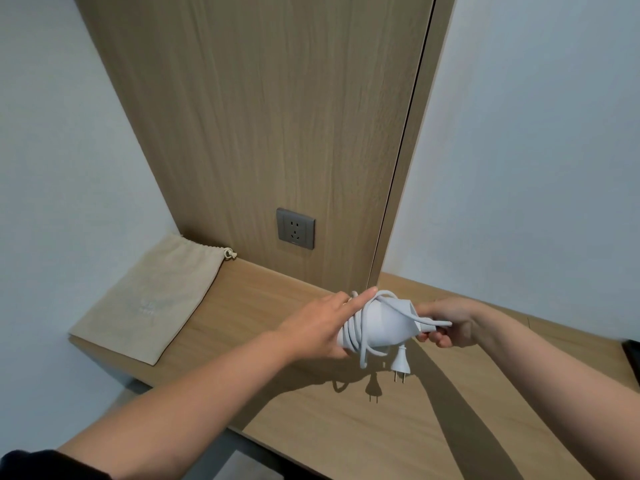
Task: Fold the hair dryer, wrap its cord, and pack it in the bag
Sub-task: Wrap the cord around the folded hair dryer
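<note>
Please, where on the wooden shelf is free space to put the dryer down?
Bare wood lies between the flat beige drawstring bag and the left hand, below the grey wall socket. More lies along the near edge of the light wooden shelf. Crowded: both hands, right hand included, hold the white cord-wrapped hair dryer.

White hair dryer (pixel 382 325) held above bench mid, cord (pixel 356 327) coiled round body, plug (pixel 401 362) dangling w/ prongs down. Beige drawstring bag (pixel 152 299) flat, bench's far-left corner.
</note>
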The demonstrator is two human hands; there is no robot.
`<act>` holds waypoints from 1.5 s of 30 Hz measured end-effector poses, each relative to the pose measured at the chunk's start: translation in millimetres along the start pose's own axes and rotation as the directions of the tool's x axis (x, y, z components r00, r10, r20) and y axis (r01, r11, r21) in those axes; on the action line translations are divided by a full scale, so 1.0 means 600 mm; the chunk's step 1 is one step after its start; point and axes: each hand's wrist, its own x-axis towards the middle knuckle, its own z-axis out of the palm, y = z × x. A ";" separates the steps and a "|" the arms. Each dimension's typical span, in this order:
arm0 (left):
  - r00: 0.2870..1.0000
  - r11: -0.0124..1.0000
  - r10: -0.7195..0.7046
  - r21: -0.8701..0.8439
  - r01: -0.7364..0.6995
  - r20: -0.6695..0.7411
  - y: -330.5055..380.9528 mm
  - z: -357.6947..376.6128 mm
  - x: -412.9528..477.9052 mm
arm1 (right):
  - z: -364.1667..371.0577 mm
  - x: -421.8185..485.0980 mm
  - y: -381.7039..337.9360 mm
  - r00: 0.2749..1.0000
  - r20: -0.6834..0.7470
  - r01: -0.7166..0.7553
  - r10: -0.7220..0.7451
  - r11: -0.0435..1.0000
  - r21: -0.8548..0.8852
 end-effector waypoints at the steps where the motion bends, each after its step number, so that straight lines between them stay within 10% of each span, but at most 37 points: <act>1: 1.000 1.000 -0.006 -0.027 0.006 0.003 -0.001 0.002 0.001 | -0.001 -0.002 -0.002 1.000 0.014 -0.015 0.015 1.000 -0.003; 10: 0.973 0.857 -0.225 -0.486 0.170 -0.057 -0.005 0.001 0.003 | -0.029 0.011 0.017 0.999 -0.008 0.035 -0.037 0.842 0.538; 16: 0.953 0.791 -0.300 -0.568 0.229 -0.033 -0.009 0.003 0.008 | 0.028 -0.008 0.018 0.989 -0.105 0.116 -0.108 0.991 0.071; 26: 0.921 0.636 -0.380 -0.697 0.331 0.090 -0.013 0.008 0.013 | 0.063 -0.023 -0.011 0.906 -0.258 0.202 -0.337 0.878 -0.435; 33: 0.900 0.507 -0.392 -0.772 0.385 0.192 -0.023 0.012 0.006 | 0.041 -0.017 0.002 0.696 -0.351 0.104 -0.626 0.572 -0.814; 45: 0.853 0.362 -0.429 -0.809 0.463 0.297 -0.006 0.035 0.013 | 0.047 -0.033 0.009 0.795 -0.030 -0.052 -0.605 -0.018 -0.999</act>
